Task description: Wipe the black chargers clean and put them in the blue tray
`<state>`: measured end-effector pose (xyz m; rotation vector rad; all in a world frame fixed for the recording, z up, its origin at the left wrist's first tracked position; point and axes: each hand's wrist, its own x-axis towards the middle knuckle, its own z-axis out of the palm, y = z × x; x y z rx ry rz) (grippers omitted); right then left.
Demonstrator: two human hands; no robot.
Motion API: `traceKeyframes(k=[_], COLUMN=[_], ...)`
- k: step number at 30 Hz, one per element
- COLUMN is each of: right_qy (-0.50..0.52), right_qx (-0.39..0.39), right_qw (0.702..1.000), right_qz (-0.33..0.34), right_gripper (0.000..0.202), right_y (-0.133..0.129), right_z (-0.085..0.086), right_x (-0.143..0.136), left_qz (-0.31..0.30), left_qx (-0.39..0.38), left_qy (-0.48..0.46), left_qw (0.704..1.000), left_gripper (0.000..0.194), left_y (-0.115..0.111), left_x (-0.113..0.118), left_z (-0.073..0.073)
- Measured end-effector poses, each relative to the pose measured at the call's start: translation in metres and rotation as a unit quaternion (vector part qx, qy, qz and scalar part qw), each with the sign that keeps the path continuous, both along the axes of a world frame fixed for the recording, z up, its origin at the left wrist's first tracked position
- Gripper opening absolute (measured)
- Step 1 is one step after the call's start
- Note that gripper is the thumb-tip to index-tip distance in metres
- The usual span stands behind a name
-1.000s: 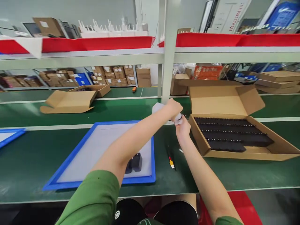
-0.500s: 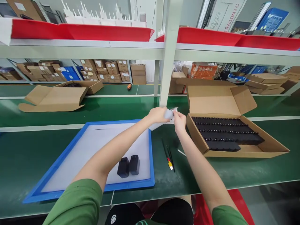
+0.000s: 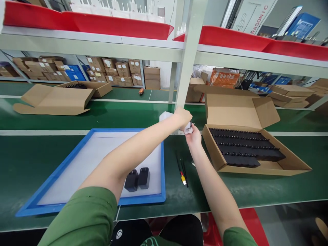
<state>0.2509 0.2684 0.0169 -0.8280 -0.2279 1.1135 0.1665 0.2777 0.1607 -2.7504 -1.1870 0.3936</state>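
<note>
My left hand (image 3: pixel 182 117) is closed round a pale white item (image 3: pixel 166 115), one flat end of which sticks out to the left of my wrist. It looks like thin plastic, but my fingers hide most of it. Just below, my right hand (image 3: pixel 194 137) grips the near end of the same item, where a small shiny dark ring shows. On the bench in front of my hands lies a black cable (image 3: pixel 183 177) with a yellow and red USB plug. Two black power adapters (image 3: pixel 144 178) stand on the white board in the blue frame (image 3: pixel 163 164).
To the right, an open cardboard box (image 3: pixel 266 171) holds rows of black adapters (image 3: pixel 241 145). Another opened carton (image 3: pixel 58 99) lies at the back left. A pale metal post (image 3: pixel 188 61) rises right behind my hands, carrying a shelf with red trays (image 3: pixel 123 25).
My left hand has turned over and moved slightly right, so the white item now points back to the left. My right hand has dropped a little below it. The view has shifted slightly.
</note>
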Motion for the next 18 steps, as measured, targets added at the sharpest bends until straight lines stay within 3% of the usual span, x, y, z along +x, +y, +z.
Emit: traceKeyframes(k=[18], right_qy=[0.005], right_qx=[-0.022], right_qw=[1.0], right_qz=[0.01], right_gripper=[0.026], right_y=[-0.005], right_z=[0.006], right_x=[-0.001], left_qz=[0.002], left_qx=[-0.003], left_qy=[0.022], left_qw=[1.0], left_gripper=[0.041], left_y=[0.005], left_x=[-0.012], left_z=[-0.002])
